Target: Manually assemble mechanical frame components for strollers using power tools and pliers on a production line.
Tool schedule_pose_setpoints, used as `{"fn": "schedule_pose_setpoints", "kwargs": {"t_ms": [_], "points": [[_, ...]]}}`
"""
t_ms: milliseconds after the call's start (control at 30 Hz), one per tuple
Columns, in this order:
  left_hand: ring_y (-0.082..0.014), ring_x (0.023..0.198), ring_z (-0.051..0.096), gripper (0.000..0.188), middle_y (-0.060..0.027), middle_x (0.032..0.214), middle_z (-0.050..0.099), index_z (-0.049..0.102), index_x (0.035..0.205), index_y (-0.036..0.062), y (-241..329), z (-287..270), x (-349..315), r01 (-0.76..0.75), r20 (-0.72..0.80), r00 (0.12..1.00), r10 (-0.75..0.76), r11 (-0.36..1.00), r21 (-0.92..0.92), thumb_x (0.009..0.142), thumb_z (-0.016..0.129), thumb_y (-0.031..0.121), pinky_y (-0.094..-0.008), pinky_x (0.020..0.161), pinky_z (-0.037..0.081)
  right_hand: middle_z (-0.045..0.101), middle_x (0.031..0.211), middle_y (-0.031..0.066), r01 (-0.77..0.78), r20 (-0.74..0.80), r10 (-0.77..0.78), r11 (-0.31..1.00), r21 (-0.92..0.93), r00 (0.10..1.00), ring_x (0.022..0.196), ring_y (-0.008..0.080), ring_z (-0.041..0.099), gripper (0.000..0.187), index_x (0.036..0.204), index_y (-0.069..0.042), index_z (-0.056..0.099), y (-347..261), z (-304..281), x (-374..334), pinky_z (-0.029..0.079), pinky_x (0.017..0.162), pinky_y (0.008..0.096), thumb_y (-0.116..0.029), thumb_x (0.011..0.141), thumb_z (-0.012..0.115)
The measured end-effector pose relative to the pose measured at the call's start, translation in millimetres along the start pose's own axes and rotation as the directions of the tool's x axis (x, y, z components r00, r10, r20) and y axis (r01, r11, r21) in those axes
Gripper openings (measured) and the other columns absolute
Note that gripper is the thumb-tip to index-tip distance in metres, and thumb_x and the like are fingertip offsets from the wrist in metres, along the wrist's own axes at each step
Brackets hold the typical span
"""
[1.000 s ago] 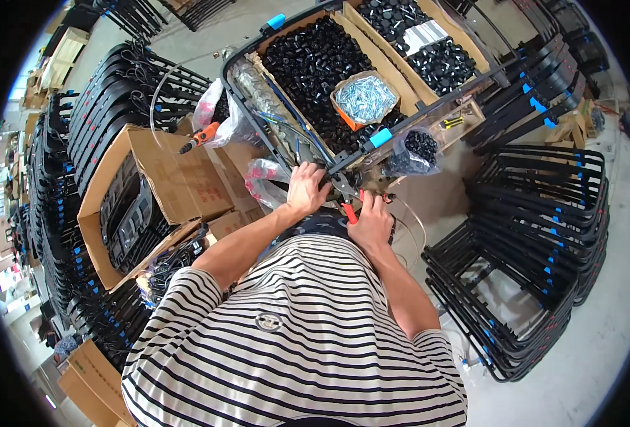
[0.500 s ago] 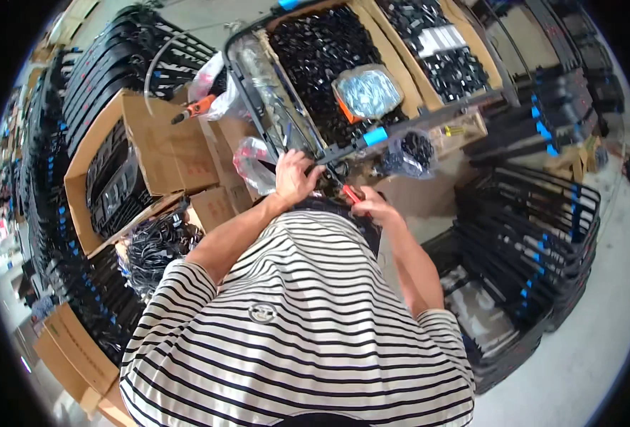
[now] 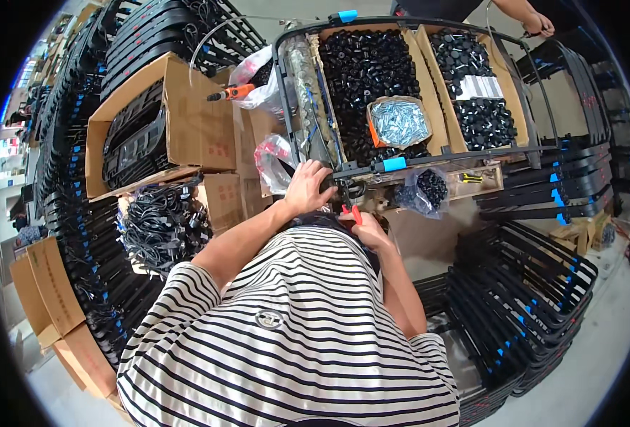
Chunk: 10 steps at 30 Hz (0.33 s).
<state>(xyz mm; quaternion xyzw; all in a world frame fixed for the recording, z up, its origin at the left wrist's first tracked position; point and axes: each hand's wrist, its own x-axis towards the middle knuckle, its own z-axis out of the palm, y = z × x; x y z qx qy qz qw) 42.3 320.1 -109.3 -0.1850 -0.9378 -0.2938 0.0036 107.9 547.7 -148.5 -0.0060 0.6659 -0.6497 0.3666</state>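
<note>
Since a second ago both hands have stayed at the near corner of the black metal frame, while the view has tipped so the cardboard trays sit higher in the picture. That frame lies flat across the trays, its long side rails running away from the person toward the top of the view, its near crossbar running left to right past a blue tape tab. At the near left corner the left hand is curled over the frame, fingers bent around the bar. Just beside it the right hand is closed around a red-handled tool, whose handles point back toward the person and whose tip is lost against the dark corner, so its kind cannot be told. Whether the tool touches the frame is hidden by the hands. Behind the crossbar lie black plastic parts and a bag of silvery screws. Another person's hand shows at the top edge, cut off by the rim.
</note>
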Motion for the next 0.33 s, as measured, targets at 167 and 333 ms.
{"fn": "schedule_pose_setpoints", "kwargs": {"t_ms": [167,333], "points": [[-0.0309,0.094,0.051,0.042,-0.0133,0.093,0.054,0.066,0.101,0.0018,5,0,-6,0.025,0.011,1.0,-0.024,0.999,-0.025,0.078,0.073,0.037,-0.0406,0.083,0.04,0.069,0.102,0.02,-0.005,-0.053,-0.009,0.966,-0.26,0.999,0.101,0.0284,0.066,0.045,0.106,0.001,0.069,11,3,-5,0.047,0.092,0.0335,0.005,0.067,0.047],[-0.0293,0.094,0.052,0.044,-0.0133,0.094,0.055,0.067,0.104,0.004,-2,10,-4,0.087,0.029,0.996,-0.086,0.996,-0.032,0.077,0.074,0.038,-0.0407,0.083,0.039,0.07,0.101,0.018,-0.137,-0.192,0.099,0.97,-0.199,0.976,0.102,0.0258,0.066,0.044,0.108,-0.001,0.069,17,16,2,0.045,0.097,0.032,0.006,0.07,0.048]]}}
